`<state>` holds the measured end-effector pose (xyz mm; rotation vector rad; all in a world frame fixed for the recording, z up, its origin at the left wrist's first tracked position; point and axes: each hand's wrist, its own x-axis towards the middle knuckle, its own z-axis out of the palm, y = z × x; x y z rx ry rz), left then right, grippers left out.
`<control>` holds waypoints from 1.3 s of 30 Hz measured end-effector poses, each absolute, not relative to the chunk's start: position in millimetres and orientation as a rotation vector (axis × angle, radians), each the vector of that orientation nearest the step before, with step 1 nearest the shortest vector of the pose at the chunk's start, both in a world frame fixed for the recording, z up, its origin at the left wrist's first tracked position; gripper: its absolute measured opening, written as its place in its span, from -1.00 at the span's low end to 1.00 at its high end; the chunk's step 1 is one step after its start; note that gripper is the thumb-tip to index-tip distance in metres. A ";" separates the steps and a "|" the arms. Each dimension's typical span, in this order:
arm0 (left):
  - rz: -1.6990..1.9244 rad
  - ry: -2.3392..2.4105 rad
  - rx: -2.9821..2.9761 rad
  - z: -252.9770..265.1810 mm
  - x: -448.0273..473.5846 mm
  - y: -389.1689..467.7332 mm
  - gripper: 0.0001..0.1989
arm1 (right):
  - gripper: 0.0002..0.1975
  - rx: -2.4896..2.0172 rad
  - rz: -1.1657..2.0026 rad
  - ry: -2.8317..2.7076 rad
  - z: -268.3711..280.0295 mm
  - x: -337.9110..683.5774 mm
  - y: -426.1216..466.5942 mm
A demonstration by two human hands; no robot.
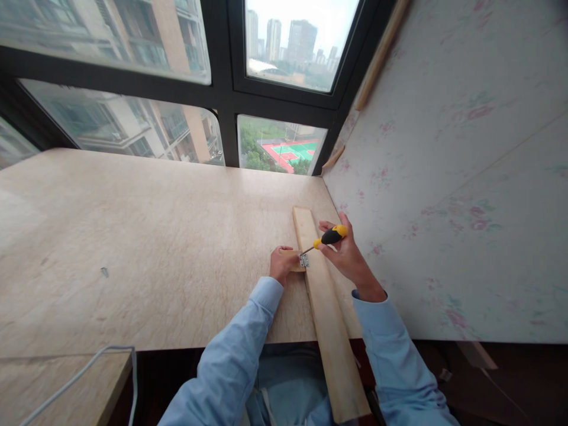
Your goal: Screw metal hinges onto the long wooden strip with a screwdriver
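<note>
A long wooden board point(331, 331) lies on the stone sill and juts out over its front edge. Against its left side sits a short wood piece point(297, 268), gripped by my left hand point(283, 264). A small metal hinge point(304, 260) spans the joint between the two pieces. My right hand point(348, 254) has its fingers around the yellow and black handle of a screwdriver point(332, 235). The screwdriver slants down to the left, its tip at the hinge. Whether the tip sits in a screw is too small to tell.
The marble-patterned sill point(155, 236) stretches left, with a small metallic item point(104, 272) on it. A grey cable point(89, 367) loops at the lower left. The flowered wall point(465, 207) rises close on the right, and a dark-framed window point(226, 100) stands behind.
</note>
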<state>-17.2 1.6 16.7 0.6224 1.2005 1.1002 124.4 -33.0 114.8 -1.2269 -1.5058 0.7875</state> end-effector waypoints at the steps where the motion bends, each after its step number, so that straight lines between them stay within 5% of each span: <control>1: 1.102 1.203 0.623 16.2 -17.1 1.7 -0.60 | -0.05 -1.211 0.834 -1.508 116.2 125.4 -34.0; 8: 1.088 1.240 0.627 18.9 -17.8 1.7 -0.63 | 0.11 -1.713 0.277 -1.427 130.3 117.4 -30.8; 16: 1.100 1.239 0.631 13.3 -16.9 3.0 -0.61 | -0.02 -1.271 0.717 -1.490 114.1 125.2 -29.2; 22: 1.113 1.201 0.633 14.4 -17.8 1.9 -0.63 | 0.11 -1.676 0.335 -1.395 122.4 122.3 -27.2; 29: 1.106 1.214 0.604 15.8 -16.9 2.6 -0.62 | 0.00 -1.248 0.783 -1.489 115.9 126.5 -27.0; 35: 1.087 1.225 0.617 17.8 -17.6 2.5 -0.64 | 0.17 -1.698 0.323 -1.441 126.9 121.5 -25.9; 39: 1.086 1.233 0.611 20.0 -17.7 2.5 -0.63 | 0.14 -1.414 0.603 -1.486 118.1 125.3 -24.0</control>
